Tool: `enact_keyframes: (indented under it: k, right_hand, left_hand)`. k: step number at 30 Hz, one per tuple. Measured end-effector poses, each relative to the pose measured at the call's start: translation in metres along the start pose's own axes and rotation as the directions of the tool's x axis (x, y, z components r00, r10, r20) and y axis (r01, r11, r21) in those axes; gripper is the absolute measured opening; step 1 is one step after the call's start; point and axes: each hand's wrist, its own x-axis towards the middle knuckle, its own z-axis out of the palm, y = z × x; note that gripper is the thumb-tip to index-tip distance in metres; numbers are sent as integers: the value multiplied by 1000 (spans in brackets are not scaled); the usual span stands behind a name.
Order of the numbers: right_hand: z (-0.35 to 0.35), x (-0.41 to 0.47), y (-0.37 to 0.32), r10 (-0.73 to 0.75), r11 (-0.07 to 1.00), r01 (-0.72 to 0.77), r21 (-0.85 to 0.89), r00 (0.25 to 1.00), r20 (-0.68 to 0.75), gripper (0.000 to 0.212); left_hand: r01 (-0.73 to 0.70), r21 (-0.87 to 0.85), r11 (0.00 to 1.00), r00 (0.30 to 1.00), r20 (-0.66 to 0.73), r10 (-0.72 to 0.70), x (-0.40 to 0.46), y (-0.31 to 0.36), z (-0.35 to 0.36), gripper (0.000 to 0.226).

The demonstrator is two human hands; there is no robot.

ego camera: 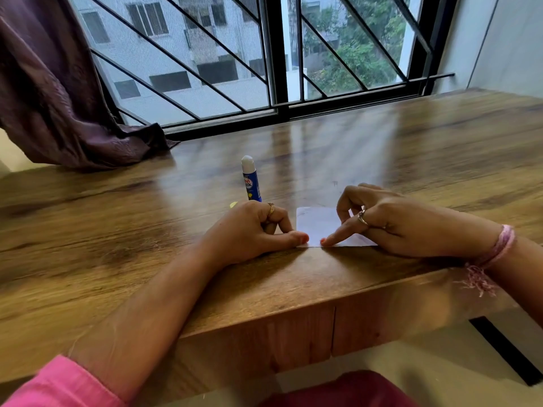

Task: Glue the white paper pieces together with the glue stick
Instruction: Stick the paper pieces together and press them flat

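Two hands: both pressing on white paper (318,224) near the table's (117,230) front edge.
Left hand (252,230): fingers curled together, thumb tip on paper's left corner.
Right hand (390,224): forefinger extended flat on paper, others bent; covers paper's right part.
Glue stick (250,179): upright, uncapped, base hidden behind left hand.
Yellow bit (233,204): mostly hidden, unidentifiable.
Free room: wide bare wood left and behind.

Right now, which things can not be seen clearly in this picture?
All in the head view:
- White paper: the right hand covers its right part, so one piece or two cannot be told.
- Glue stick: the left hand hides its base; the label is too small to read fully.
- Yellow object: only a sliver shows behind the left hand, perhaps the cap.
- Table: cut off by the picture's edges.
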Motion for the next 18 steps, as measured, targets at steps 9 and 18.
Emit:
enact_keyframes:
  k: [9, 18]
  right_hand:
    - [-12, -32, 4, 50, 997, -48, 57, 998, -38, 42]
    - [-17, -57, 10, 96, 993, -89, 82, 992, -86, 41]
  left_hand:
    - [6, 16, 1000, 1000, 3, -6, 0, 1, -1, 25]
    - [-9, 46, 999, 1000, -9, 9, -1, 1, 0, 25]
